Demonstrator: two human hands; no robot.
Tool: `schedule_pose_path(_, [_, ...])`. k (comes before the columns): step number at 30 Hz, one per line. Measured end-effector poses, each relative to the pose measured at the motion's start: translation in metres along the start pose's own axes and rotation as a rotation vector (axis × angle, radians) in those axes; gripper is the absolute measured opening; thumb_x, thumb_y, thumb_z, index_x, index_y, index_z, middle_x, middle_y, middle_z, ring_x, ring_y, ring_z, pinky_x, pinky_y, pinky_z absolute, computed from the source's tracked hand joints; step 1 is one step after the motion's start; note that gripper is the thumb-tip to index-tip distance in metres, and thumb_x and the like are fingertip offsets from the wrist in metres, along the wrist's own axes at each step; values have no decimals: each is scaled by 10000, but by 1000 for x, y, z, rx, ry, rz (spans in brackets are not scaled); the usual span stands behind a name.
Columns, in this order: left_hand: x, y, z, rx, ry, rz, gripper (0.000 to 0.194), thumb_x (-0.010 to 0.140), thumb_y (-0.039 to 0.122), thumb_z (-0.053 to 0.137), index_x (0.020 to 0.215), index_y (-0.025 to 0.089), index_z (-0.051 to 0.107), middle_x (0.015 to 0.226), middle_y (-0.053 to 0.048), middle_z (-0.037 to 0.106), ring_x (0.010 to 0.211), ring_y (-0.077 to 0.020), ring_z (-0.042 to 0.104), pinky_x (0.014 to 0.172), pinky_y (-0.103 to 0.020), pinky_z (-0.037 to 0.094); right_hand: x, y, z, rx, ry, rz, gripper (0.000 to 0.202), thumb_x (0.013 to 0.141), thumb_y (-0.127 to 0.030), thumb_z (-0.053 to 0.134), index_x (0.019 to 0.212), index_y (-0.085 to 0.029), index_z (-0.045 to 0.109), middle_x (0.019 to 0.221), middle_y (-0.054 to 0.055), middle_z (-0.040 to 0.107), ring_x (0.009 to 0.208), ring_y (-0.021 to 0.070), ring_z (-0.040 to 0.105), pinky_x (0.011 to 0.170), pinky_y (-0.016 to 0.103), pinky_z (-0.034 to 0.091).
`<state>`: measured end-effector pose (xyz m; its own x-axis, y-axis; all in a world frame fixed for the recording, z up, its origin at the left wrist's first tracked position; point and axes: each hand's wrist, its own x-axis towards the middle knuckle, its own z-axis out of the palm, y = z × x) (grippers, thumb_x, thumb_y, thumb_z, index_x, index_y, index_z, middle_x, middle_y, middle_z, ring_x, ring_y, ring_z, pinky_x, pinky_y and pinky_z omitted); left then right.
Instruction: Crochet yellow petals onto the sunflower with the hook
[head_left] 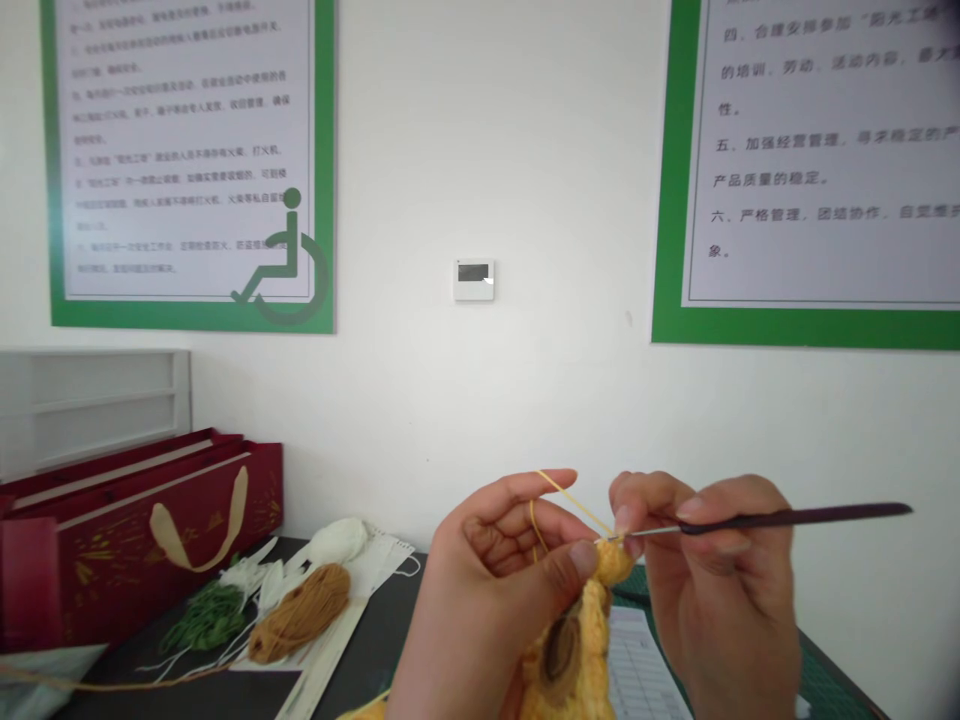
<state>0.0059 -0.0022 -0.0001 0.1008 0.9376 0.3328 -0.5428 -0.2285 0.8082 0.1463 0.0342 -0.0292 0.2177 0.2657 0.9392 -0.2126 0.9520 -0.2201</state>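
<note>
In the head view, my left hand [495, 590] pinches the top edge of a yellow crocheted piece [592, 650] that has a brown round patch. Yellow yarn [574, 497] runs over its raised index finger to the stitches. My right hand [712, 580] is closed on a crochet hook [795, 517] with a dark handle. The hook's thin metal tip meets the top of the yellow piece, close to my left thumb. Part of the piece hangs below, partly hidden behind my left hand.
Brown yarn [300, 612], green yarn [206, 618] and white yarn [339, 541] lie on the dark table at left, beside dark red gift bags [172, 520]. A printed sheet [637, 665] and a green mat [832, 680] are behind my hands.
</note>
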Motion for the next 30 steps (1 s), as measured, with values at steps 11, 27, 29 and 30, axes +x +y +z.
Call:
schedule_pose_path(11, [3, -3, -3, 63, -11, 9, 383, 621, 119, 905, 980, 143, 774, 705, -29, 725, 643, -121, 641, 619, -211, 503, 12, -19, -20, -274, -327, -238, 198, 957, -125, 566, 1110, -237, 625, 929, 61, 760, 739, 205, 699, 641, 400, 567])
schedule_pose_path(27, [1, -4, -1, 66, -4, 68, 358, 657, 111, 876, 987, 155, 745, 692, -21, 717, 609, -117, 625, 555, -205, 476, 14, -37, -22, -593, -537, -414, 503, 750, 70, 516, 1176, -190, 574, 969, 89, 713, 801, 201, 688, 635, 366, 588])
schedule_pose_path(29, [1, -5, 0, 80, 0, 79, 354, 664, 110, 870, 991, 152, 741, 688, -23, 719, 618, -122, 634, 564, -206, 484, 17, -39, -22, -631, -533, -447, 452, 760, 59, 525, 1135, -185, 588, 910, 80, 712, 756, 192, 688, 621, 359, 585])
schedule_pose_path(30, [0, -5, 0, 88, 2, 85, 349, 669, 114, 866, 992, 151, 739, 689, -26, 721, 626, -128, 641, 571, -210, 490, 18, -41, -21, -663, -533, -460, 400, 769, 47, 536, 1086, -188, 603, 881, 76, 714, 733, 189, 688, 608, 350, 583])
